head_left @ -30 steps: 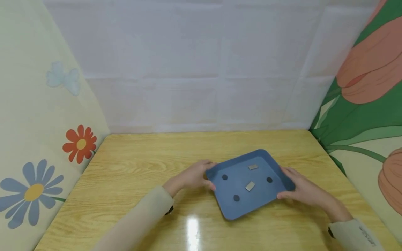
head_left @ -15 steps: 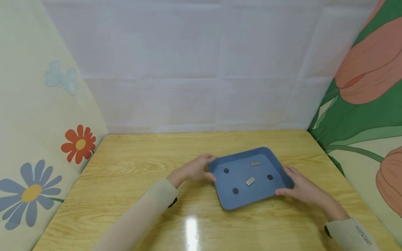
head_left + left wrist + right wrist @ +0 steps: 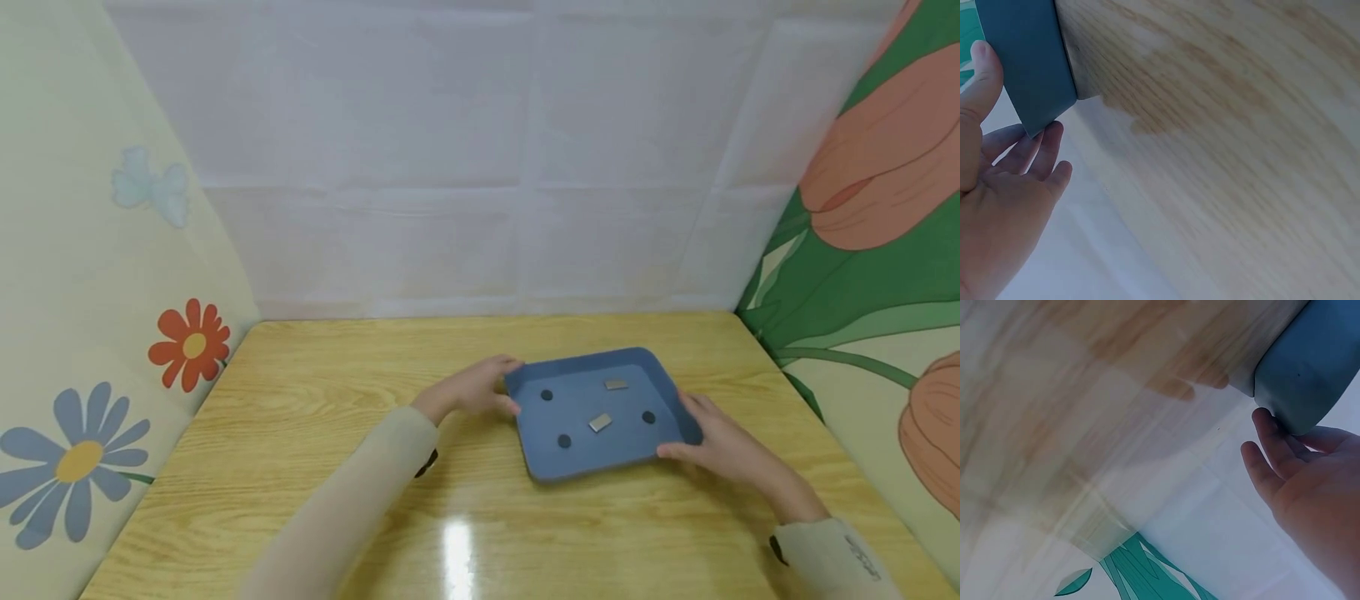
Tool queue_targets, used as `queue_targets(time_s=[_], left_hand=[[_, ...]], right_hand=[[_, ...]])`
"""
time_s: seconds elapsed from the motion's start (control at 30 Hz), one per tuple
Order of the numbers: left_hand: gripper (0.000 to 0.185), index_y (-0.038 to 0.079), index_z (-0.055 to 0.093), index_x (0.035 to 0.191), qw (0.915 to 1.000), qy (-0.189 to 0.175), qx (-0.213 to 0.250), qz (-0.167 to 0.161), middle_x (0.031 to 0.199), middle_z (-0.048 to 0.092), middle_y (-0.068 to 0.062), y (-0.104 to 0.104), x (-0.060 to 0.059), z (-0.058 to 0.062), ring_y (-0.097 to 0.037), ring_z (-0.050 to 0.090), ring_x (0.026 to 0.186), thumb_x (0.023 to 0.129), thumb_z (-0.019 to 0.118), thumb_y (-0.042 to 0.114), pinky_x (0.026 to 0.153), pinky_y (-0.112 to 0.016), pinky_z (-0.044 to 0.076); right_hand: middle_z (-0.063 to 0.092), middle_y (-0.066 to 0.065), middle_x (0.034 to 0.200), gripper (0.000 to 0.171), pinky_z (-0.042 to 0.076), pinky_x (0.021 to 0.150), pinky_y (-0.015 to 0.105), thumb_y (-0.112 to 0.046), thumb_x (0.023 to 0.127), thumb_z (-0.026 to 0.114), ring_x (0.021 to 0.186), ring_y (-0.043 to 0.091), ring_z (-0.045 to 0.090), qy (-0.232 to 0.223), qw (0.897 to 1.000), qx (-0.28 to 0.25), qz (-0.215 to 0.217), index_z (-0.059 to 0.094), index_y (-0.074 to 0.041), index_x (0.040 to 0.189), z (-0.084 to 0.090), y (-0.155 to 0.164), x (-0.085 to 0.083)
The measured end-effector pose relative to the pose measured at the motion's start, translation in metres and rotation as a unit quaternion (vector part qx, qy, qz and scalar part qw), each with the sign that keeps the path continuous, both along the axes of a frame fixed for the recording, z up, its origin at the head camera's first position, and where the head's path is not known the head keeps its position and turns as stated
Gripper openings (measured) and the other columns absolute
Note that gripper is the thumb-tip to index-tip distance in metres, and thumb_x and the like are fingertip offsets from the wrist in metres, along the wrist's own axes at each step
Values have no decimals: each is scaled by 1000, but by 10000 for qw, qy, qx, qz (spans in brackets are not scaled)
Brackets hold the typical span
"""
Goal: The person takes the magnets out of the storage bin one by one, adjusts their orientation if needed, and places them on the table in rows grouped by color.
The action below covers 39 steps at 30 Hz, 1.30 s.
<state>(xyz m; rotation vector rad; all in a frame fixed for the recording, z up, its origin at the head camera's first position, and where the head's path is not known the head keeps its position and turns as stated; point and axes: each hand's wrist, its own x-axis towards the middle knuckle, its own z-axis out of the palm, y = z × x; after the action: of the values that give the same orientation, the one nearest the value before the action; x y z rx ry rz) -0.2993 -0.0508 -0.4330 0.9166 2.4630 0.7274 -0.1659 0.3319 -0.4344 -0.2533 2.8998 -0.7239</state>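
We'd nudged the tray (image 3: 600,475) further back on the counter (image 3: 315,392), left hand (image 3: 468,392) and right hand (image 3: 720,450) both still grasping its edges.

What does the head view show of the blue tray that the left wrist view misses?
Only the head view shows the tray's inside: three dark round pieces and two grey rectangular pieces, plus the right hand at the far side. Only the left wrist view shows the tray's outer wall close up, thumb against it. Both show the blue tray, the left hand and the wooden table.
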Motion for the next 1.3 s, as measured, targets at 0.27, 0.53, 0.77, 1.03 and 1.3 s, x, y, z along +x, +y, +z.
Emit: queue_targets(time_s=[0.27,0.53,0.77,1.03,1.3], left_hand=[[84,6,28,163,9999,65,97,68,170,26,-16,5,-10,-1,-34,28,158,96,73,30,128,-49,29],[82,10,26,164,9995,-89,187,258,172,24,-12,7,-16,-3,-33,37,153,98,71,30,126,-49,33],[79,7,26,164,9990,166,290,287,171,27,-11,10,-20,-8,-31,28,158,100,68,29,129,-48,27],[79,4,30,162,9973,610,308,277,169,30,-16,14,-16,-1,-35,27,158,97,72,25,129,-49,27],[68,11,47,155,9905,1359,47,-216,165,37,-17,26,-7,7,-37,33,155,95,76,21,129,-54,24]], right_hand=[[23,42,159,117,36,109,75,-58,89,74,140,63,33,-172,9995,-1,-256,14,13,159,-1,2,-6],[24,43,159,120,34,112,74,-62,87,73,142,62,31,-124,9991,70,-408,15,14,159,-4,2,-12],[20,43,160,119,32,113,74,-62,88,73,143,63,28,-66,9988,58,-483,16,16,158,-8,5,-16],[21,44,159,119,33,112,74,-63,87,73,142,64,29,-41,9986,105,-519,18,16,157,-7,5,-17],[16,43,162,119,32,110,77,-60,88,74,144,65,24,-89,9990,-60,-425,12,12,160,-8,7,-16]])
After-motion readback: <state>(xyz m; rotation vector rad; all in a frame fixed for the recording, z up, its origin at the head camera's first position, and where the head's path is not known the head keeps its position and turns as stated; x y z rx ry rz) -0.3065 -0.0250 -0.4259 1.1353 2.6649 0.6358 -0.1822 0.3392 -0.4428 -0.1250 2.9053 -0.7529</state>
